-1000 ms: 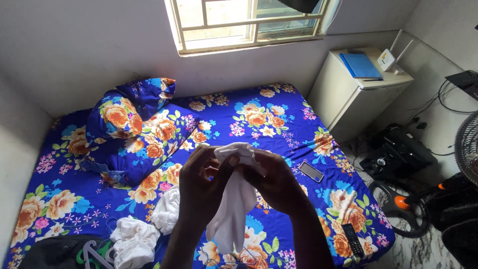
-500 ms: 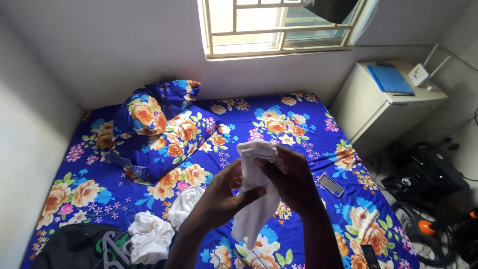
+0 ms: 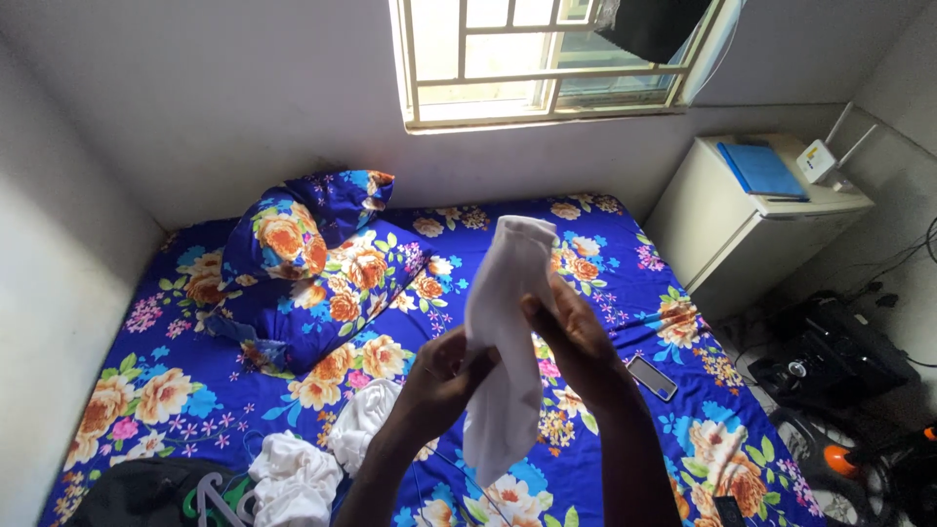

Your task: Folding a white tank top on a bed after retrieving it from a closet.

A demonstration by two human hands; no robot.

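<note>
the white sock (image 3: pixel 508 342) hangs in the air above the floral bed sheet (image 3: pixel 146 390), held between both hands, its long axis running nearly upright with a slight lean: the rounded upper end points up toward the window (image 3: pixel 527 59), and the loose lower end dangles down toward the person. the left hand (image 3: pixel 444 376) grips the sock from the left around its middle, fingers curled closed on the fabric. the right hand (image 3: pixel 576 337) pinches it from the right a little higher, thumb and fingers pressed on the cloth. below the hands, crumpled white garments (image 3: pixel 322 454) lie on the sheet, with a dark garment (image 3: pixel 137 493) and a clothes hanger (image 3: pixel 217 493) at the lower left corner. two floral pillows (image 3: pixel 312 273) rest near the wall. a phone (image 3: pixel 651 378) lies on the sheet to the right of the hands, well apart from the sock. beside the bed stands a small white fridge (image 3: pixel 722 234) with a blue folder (image 3: pixel 761 171) on top.
</note>
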